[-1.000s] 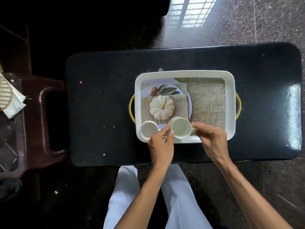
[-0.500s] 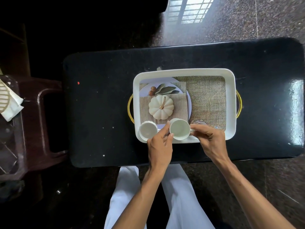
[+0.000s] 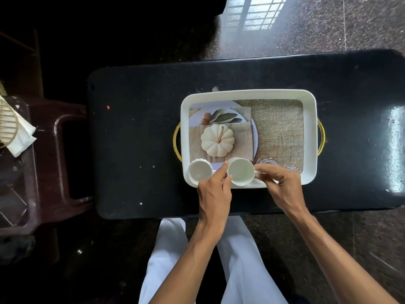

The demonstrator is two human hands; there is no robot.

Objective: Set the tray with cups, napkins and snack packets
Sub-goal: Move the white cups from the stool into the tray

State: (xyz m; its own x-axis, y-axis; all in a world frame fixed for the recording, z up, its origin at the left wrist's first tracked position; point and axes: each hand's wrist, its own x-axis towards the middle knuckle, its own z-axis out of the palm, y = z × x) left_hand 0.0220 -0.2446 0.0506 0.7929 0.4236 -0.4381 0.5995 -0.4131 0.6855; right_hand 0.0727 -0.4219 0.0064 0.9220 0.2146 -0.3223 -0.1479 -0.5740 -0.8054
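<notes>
A white tray [image 3: 309, 137] with gold handles lies on a black table [image 3: 140, 137]. Its floor carries a printed picture of burlap, a plate, leaves and a white pumpkin. Two white cups stand at its near edge: a left cup [image 3: 199, 171] standing free, and a right cup [image 3: 240, 174] held between both hands. My left hand [image 3: 215, 195] pinches that cup's left rim. My right hand [image 3: 279, 185] grips its handle on the right side. A small clear round thing [image 3: 267, 162] shows just beyond my right fingers.
A dark brown plastic chair [image 3: 50, 163] stands left of the table, with white napkins [image 3: 20, 139] and a gold wire holder [image 3: 6, 121] on something at the far left edge. My white trousers are below the table's near edge. Dark stone floor surrounds the table.
The hands and the right cup keep the same pose relative to the tray. The whole scene has shifted slightly in the view as my head moved.
</notes>
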